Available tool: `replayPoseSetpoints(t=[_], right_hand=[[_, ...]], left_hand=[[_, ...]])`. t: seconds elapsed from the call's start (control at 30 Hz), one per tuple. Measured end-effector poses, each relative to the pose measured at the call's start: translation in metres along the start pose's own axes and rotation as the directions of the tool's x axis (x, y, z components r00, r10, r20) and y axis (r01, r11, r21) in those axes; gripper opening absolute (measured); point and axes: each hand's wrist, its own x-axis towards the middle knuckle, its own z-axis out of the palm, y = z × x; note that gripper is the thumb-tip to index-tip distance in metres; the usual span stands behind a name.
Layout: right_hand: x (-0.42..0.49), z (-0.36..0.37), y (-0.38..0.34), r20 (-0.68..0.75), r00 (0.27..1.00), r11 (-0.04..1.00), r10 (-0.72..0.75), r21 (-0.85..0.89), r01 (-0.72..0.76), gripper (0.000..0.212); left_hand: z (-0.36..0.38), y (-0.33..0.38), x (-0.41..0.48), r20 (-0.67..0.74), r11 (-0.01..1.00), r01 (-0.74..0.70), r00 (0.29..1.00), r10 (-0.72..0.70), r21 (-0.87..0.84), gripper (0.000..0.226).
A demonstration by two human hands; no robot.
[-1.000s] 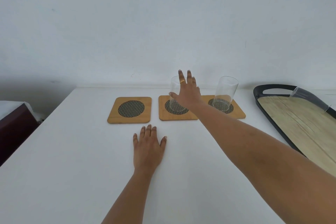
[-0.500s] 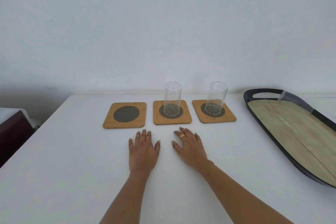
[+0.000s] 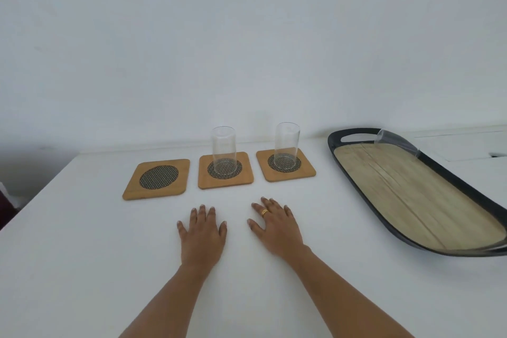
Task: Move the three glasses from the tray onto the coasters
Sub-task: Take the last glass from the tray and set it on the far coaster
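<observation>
Left coaster [image 3: 156, 179]: bare, far left of the row on the white desk [image 3: 82, 255].
Middle coaster [image 3: 225, 170]: carries an upright clear glass [image 3: 223, 150].
Right coaster [image 3: 285, 164]: carries a second upright glass [image 3: 286, 145].
Left hand [image 3: 202, 236]: flat on the desk, palm down, grip released, near the coasters.
Right hand [image 3: 275, 225]: flat beside it, grip released, gold ring [image 3: 265, 212] on one finger.
Tray [image 3: 354, 133]: far right, dark rim, wood floor.
Third glass [image 3: 397, 143]: lying tilted against the tray's far rim.
</observation>
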Motion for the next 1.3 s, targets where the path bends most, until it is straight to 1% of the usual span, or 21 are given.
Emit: replayPoseSetpoints(t=[0.1, 0.27, 0.33, 0.4, 0.47, 0.53, 0.6, 0.7, 0.8, 0.87, 1.1, 1.3], right_hand=[[-0.006, -0.016, 0.030, -0.003, 0.998, 0.998, 0.055, -0.013, -0.055, 0.055], [-0.005, -0.044, 0.068, 0.000, 0.995, 0.994, 0.104, -0.023, -0.104, 0.053], [-0.003, -0.059, 0.082, -0.072, 0.992, 0.994, 0.108, 0.008, -0.108, 0.051], [0.000, -0.076, 0.103, -0.199, 0.975, 0.995, 0.100, 0.027, -0.097, 0.047], [0.005, -0.095, 0.124, -0.303, 0.948, 0.995, 0.097, 0.005, -0.100, 0.043], [0.013, -0.114, 0.153, -0.348, 0.928, 0.988, 0.131, -0.036, -0.152, 0.044], [0.023, -0.131, 0.184, -0.341, 0.923, 0.970, 0.179, -0.098, -0.225, 0.051], [0.037, -0.155, 0.222, -0.288, 0.922, 0.921, 0.258, -0.214, -0.325, 0.061], [0.048, -0.171, 0.252, -0.237, 0.914, 0.866, 0.328, -0.312, -0.391, 0.068], [0.054, -0.178, 0.266, -0.206, 0.904, 0.837, 0.374, -0.345, -0.425, 0.071], [0.076, -0.193, 0.297, -0.163, 0.843, 0.782, 0.512, -0.318, -0.536, 0.078], [0.087, -0.202, 0.316, -0.168, 0.813, 0.777, 0.557, -0.242, -0.582, 0.079]], left_hand=[[0.004, 0.029, -0.003, 0.017, 0.995, -0.096, 0.995, 0.096, -0.016, 0.053], [0.013, 0.082, -0.003, 0.069, 0.978, -0.199, 0.977, 0.203, -0.063, 0.054], [0.016, 0.101, 0.002, 0.069, 0.971, -0.228, 0.970, 0.233, -0.074, 0.054], [0.020, 0.121, 0.009, 0.062, 0.965, -0.247, 0.966, 0.253, -0.082, 0.054], [0.022, 0.136, 0.016, 0.059, 0.962, -0.250, 0.965, 0.257, -0.105, 0.054], [0.026, 0.153, 0.027, 0.052, 0.961, -0.253, 0.964, 0.260, -0.108, 0.055], [0.029, 0.165, 0.037, 0.047, 0.962, -0.252, 0.965, 0.258, -0.101, 0.056], [0.036, 0.171, 0.047, 0.065, 0.968, -0.238, 0.968, 0.243, -0.074, 0.057], [0.044, 0.168, 0.049, 0.065, 0.972, -0.234, 0.970, 0.236, -0.029, 0.058], [0.047, 0.168, 0.049, 0.050, 0.972, -0.233, 0.971, 0.234, -0.029, 0.058], [0.048, 0.169, 0.048, -0.016, 0.972, -0.230, 0.973, 0.230, -0.035, 0.057], [0.049, 0.170, 0.048, -0.025, 0.974, -0.221, 0.975, 0.221, -0.039, 0.057]])
